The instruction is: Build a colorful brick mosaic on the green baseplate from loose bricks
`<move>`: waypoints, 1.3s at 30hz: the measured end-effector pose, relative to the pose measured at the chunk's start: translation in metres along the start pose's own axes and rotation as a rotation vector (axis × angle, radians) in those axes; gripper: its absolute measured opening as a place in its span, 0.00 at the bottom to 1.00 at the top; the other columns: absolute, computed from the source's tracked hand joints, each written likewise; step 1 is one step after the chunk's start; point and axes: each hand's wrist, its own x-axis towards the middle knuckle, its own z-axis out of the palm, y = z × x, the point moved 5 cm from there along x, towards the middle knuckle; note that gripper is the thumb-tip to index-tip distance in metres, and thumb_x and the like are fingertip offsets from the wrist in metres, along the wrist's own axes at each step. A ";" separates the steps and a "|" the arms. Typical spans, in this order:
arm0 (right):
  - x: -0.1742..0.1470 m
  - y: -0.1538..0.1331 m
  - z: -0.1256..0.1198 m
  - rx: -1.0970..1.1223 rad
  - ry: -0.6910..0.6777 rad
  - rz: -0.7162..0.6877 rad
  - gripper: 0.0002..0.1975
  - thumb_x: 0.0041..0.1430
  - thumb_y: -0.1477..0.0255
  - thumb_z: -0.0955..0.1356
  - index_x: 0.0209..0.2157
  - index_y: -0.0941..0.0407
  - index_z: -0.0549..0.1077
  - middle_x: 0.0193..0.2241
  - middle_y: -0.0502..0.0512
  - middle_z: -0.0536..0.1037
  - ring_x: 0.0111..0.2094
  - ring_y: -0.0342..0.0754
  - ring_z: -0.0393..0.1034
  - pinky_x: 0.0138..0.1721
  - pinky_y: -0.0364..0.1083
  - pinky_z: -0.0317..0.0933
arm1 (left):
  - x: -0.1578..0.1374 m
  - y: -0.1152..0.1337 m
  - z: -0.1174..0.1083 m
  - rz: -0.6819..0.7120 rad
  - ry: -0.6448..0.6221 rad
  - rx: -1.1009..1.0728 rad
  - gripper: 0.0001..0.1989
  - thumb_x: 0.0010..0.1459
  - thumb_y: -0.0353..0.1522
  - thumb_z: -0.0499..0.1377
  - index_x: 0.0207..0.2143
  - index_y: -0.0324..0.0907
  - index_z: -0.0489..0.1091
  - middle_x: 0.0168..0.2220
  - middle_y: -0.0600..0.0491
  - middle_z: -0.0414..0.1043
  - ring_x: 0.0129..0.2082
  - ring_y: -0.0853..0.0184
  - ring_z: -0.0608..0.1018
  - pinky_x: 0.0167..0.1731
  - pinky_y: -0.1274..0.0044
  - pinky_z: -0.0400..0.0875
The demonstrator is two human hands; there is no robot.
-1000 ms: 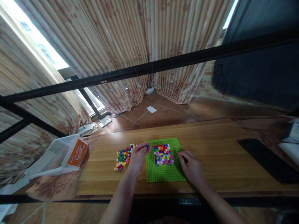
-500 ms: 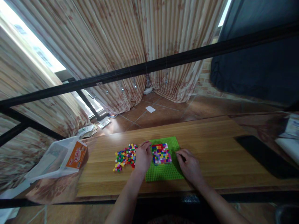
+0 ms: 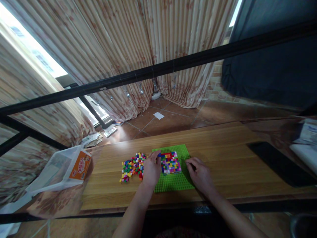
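A green studded baseplate (image 3: pixel 173 186) lies on the wooden table, bearing a square patch of small multicoloured building bricks (image 3: pixel 171 163). My left hand (image 3: pixel 151 168) is at the patch's upper left corner, thumb and fingers pinched together. A small dark blue brick (image 3: pixel 159 154) shows at those fingertips. Over the plate's right edge rests my right hand (image 3: pixel 200 173), fingers curled in; whatever may be inside them is hidden. Left of my left hand, and partly behind it, spreads a pile of loose bricks (image 3: pixel 132 167) in many colours.
A clear plastic box (image 3: pixel 59 170) with an orange label lies on its side at the table's left end. On the right is a long black flat object (image 3: pixel 279 162). A black metal bar (image 3: pixel 148 71) crosses beyond the table, before striped curtains (image 3: pixel 104 43).
My left fingertips have dipped slightly at the patch's upper left corner. My right hand stays almost still at the plate's right edge. The whole view has shifted a little.
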 end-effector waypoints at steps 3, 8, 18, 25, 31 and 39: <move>0.000 0.002 0.001 -0.004 0.003 -0.007 0.09 0.62 0.71 0.62 0.33 0.54 0.73 0.32 0.55 0.76 0.36 0.49 0.70 0.39 0.47 0.64 | 0.000 0.001 -0.001 0.006 -0.007 -0.052 0.15 0.55 0.22 0.56 0.43 0.43 0.73 0.41 0.50 0.77 0.41 0.65 0.78 0.45 0.72 0.73; 0.000 0.002 0.001 -0.004 0.012 -0.024 0.09 0.61 0.71 0.62 0.33 0.54 0.73 0.32 0.55 0.76 0.36 0.49 0.71 0.39 0.47 0.65 | 0.000 0.001 -0.002 0.007 0.011 -0.107 0.13 0.53 0.22 0.57 0.40 0.42 0.75 0.39 0.50 0.77 0.40 0.65 0.78 0.44 0.72 0.73; -0.001 0.002 0.001 0.008 0.003 -0.014 0.09 0.61 0.71 0.62 0.33 0.54 0.73 0.33 0.55 0.76 0.36 0.49 0.71 0.39 0.48 0.65 | 0.001 -0.014 0.004 -0.108 0.041 -0.217 0.11 0.54 0.24 0.58 0.37 0.43 0.77 0.36 0.51 0.78 0.36 0.66 0.79 0.40 0.73 0.74; 0.000 -0.002 -0.002 0.012 -0.003 0.001 0.09 0.62 0.71 0.62 0.33 0.54 0.73 0.33 0.55 0.76 0.37 0.49 0.71 0.40 0.48 0.65 | 0.009 -0.027 0.010 -0.325 -0.027 -0.474 0.11 0.48 0.22 0.61 0.35 0.40 0.77 0.34 0.51 0.80 0.34 0.67 0.80 0.39 0.74 0.75; 0.000 -0.001 -0.002 0.006 0.003 -0.010 0.10 0.62 0.70 0.61 0.33 0.54 0.73 0.33 0.56 0.76 0.37 0.50 0.71 0.39 0.48 0.65 | 0.012 -0.026 0.007 -0.357 -0.067 -0.480 0.12 0.47 0.22 0.61 0.35 0.40 0.77 0.35 0.51 0.80 0.35 0.67 0.81 0.42 0.72 0.76; 0.000 0.000 -0.001 0.009 0.001 -0.011 0.10 0.62 0.69 0.62 0.33 0.54 0.73 0.33 0.55 0.76 0.36 0.49 0.71 0.39 0.48 0.65 | 0.017 -0.028 0.009 -0.386 -0.100 -0.512 0.14 0.45 0.21 0.62 0.37 0.39 0.76 0.36 0.49 0.80 0.37 0.65 0.81 0.42 0.72 0.76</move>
